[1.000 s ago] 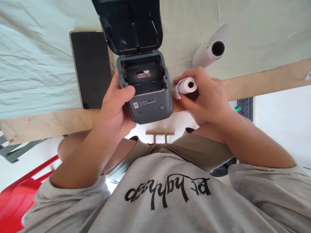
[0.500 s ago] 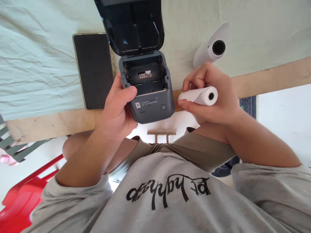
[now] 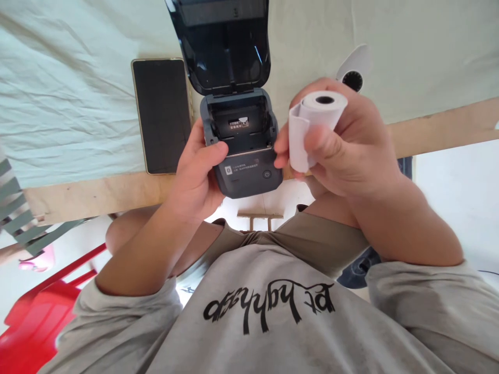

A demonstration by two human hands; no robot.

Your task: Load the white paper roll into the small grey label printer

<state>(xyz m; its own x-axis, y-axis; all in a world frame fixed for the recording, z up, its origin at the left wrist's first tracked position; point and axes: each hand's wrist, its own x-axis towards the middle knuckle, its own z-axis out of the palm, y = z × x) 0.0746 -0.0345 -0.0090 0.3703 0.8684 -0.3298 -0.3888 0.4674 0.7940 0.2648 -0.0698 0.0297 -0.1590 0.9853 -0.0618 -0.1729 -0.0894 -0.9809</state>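
A dark grey label printer (image 3: 249,174) is gripped by my left hand (image 3: 198,176), the thumb over its front corner. Its black lid (image 3: 230,47) stands wide open and the paper bay inside holds no roll; a small printed label shows at the bottom. My right hand (image 3: 351,140) is closed round a white paper roll (image 3: 315,124) with a dark core, held upright just right of the printer, its loose end folded along the side. Behind that hand, a second white roll (image 3: 353,67) with a black core is mostly hidden, its loose flap sticking up.
A black tablet-like device (image 3: 163,114) lies left of the printer on the pale green cloth (image 3: 78,93). The table's wooden edge (image 3: 93,200) runs in front of my legs. A red plastic chair (image 3: 39,317) stands at the lower left.
My right hand has turned the paper roll from lying sideways to upright and brought it closer to the printer. The view has shifted slightly; the left hand keeps its hold.
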